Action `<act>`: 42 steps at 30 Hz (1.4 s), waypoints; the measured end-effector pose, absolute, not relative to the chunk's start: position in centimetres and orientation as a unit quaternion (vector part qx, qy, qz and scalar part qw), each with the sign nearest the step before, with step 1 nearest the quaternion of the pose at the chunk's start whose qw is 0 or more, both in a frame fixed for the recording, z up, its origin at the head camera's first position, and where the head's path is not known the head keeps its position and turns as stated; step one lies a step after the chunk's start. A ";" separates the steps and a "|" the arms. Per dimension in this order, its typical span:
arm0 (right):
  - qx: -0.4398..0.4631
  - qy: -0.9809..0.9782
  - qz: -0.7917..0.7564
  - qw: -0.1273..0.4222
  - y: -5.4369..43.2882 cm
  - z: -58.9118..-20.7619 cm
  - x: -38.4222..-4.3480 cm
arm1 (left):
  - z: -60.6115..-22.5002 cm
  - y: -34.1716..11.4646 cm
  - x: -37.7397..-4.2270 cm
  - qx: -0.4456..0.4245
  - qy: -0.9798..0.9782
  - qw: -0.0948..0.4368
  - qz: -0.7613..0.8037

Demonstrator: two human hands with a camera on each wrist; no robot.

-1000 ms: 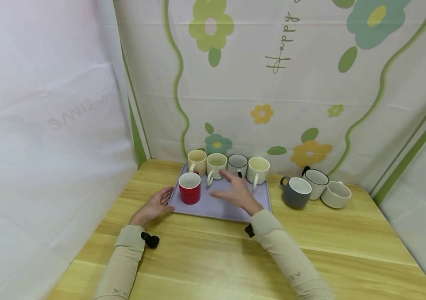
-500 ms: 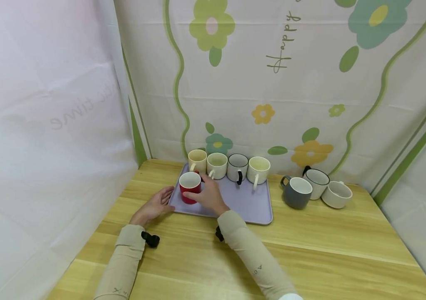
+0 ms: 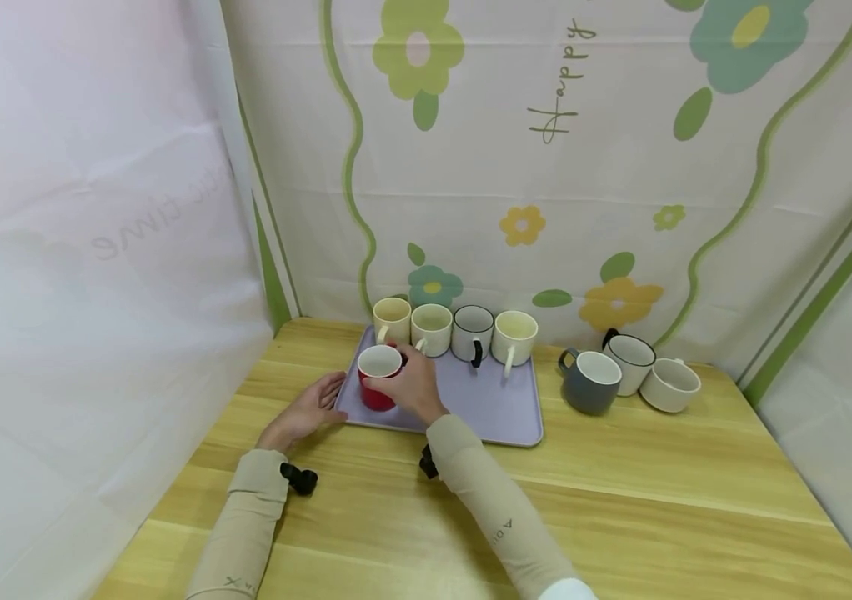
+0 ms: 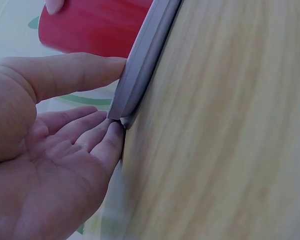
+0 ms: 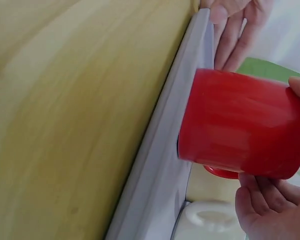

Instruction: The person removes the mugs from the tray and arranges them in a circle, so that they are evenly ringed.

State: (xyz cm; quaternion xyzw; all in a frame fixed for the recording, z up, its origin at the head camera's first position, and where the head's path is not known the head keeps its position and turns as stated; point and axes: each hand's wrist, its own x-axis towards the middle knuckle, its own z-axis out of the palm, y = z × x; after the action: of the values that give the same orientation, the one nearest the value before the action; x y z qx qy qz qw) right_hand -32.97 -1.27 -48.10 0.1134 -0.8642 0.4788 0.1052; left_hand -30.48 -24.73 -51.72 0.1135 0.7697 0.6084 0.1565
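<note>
On a lilac tray [image 3: 486, 408] stands a red mug [image 3: 375, 395] with a white inside, near the tray's front left corner. My right hand [image 3: 417, 387] grips this mug, thumb on the near side and fingers round the far right side by its handle. The right wrist view shows the red mug [image 5: 240, 125] upright by the tray's rim, fingers below the handle side. My left hand [image 3: 306, 412] rests at the tray's left front corner. In the left wrist view its thumb [image 4: 80, 72] touches the tray rim [image 4: 135, 70], its other fingers extended against the edge.
Along the tray's back stand a beige mug [image 3: 392, 319], a cream mug [image 3: 432, 337], a black-rimmed white mug [image 3: 471, 337] and a pale yellow mug [image 3: 514, 342]. To the right are a dark grey mug [image 3: 589, 387], another black-rimmed mug [image 3: 634, 367] and an off-white cup [image 3: 669, 387].
My right hand has moved left from above the middle of the tray to the red mug and taken hold of it. My left hand stays at the tray's corner.
</note>
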 end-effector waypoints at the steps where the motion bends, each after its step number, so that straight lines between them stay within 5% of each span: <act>1: 0.112 -0.863 0.483 0.101 -1.0 -48.0 -32.9 | -51.7 -24.7 -30.5 0.114 0.771 0.156 0.607; 18: 0.137 -0.838 0.527 0.034 10.4 -46.1 -28.3 | -51.9 -24.8 -30.2 0.104 0.784 0.159 0.591; 27: 0.106 -0.884 0.446 0.088 21.8 -45.7 -23.5 | -51.3 -24.8 -30.2 0.110 0.781 0.158 0.594; 42: -0.088 -0.939 0.297 0.150 41.6 -45.6 -17.9 | -51.4 -24.6 -30.3 0.107 0.788 0.154 0.586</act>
State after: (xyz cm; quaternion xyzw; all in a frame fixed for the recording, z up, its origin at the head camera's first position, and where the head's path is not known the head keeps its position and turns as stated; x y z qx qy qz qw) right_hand -17.94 41.64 -45.57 -0.0877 -0.9390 0.2971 0.1496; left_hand -30.34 -24.63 -51.39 0.1067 0.7879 0.5864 0.1544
